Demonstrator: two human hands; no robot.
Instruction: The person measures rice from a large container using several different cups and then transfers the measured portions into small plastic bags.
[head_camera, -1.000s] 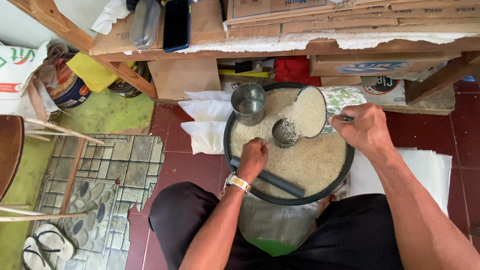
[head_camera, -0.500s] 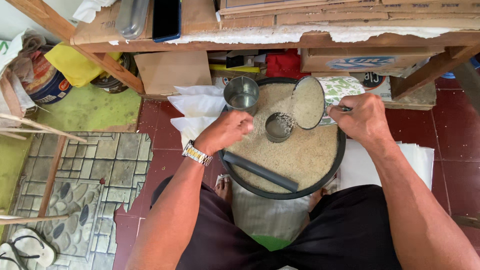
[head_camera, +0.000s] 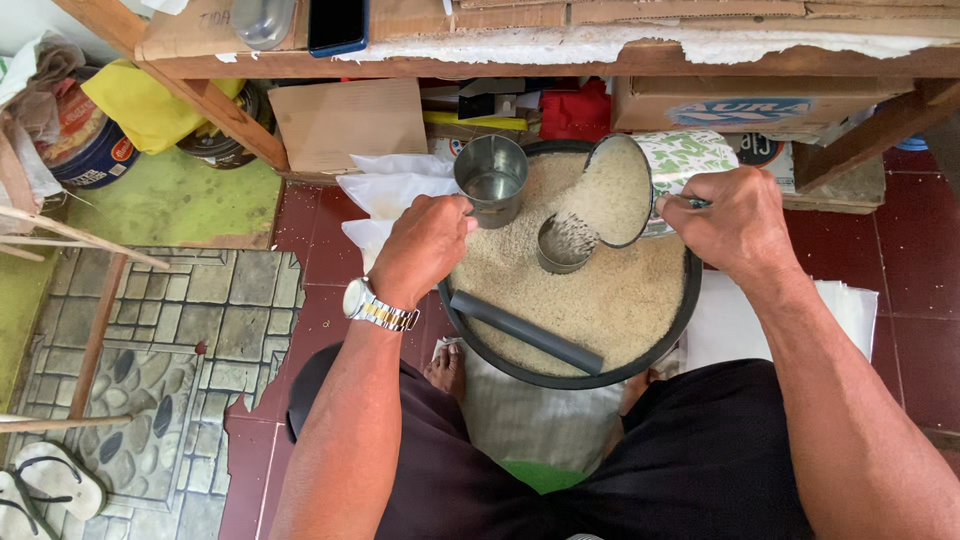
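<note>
Since the earlier frame the left hand (head_camera: 425, 245) has moved up to close on the empty metal tin (head_camera: 491, 178) at the rice-filled basin (head_camera: 690, 300) rim, a light, stiff, probably slippery thing best gripped round its wall, while the right hand (head_camera: 735, 222), clamped on a patterned mug (head_camera: 640, 185), tips rice into 1 small can (head_camera: 562, 243).

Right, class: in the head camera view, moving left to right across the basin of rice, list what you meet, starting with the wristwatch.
Wristwatch → left hand → empty metal can → small can sunk in the rice → patterned cup pouring rice → right hand.
</note>
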